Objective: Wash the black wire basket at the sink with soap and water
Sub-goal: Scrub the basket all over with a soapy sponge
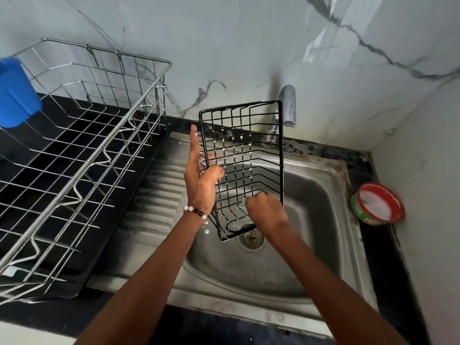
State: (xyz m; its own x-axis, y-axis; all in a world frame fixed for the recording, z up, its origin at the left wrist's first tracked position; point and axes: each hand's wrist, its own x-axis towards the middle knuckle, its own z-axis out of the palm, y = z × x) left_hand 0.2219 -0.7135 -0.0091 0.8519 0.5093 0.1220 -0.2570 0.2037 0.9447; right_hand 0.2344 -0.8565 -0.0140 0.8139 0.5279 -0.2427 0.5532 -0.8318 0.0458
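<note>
At the far left edge of the counter (57, 105) a blue plastic container (15, 93) hangs on the steel dish rack (82, 155), which fills the counter's left end beside the sink's ribbed drainboard (159, 195).

My left hand (199, 180) stands upright against the left side of the black wire basket (242, 168), the long fingers straight along its rim and the thumb hooked in through the wires, so it holds the basket tilted on end over the sink (323, 195). A beaded bracelet (196, 212) circles that wrist. The basket is a narrow black grid, glossy and wet, with white droplets or suds at many wire crossings; its lower end hangs above the drain (251, 239), its upper end reaches in front of the tap (287, 105).

My right hand (267, 211) is inside the basket's lower end, fingers curled tight round a pale green scrubber (244, 204) pressed against the wires.

At the counter's right edge, by the wall, sits a round red-rimmed tub of white soap (377, 204).
</note>
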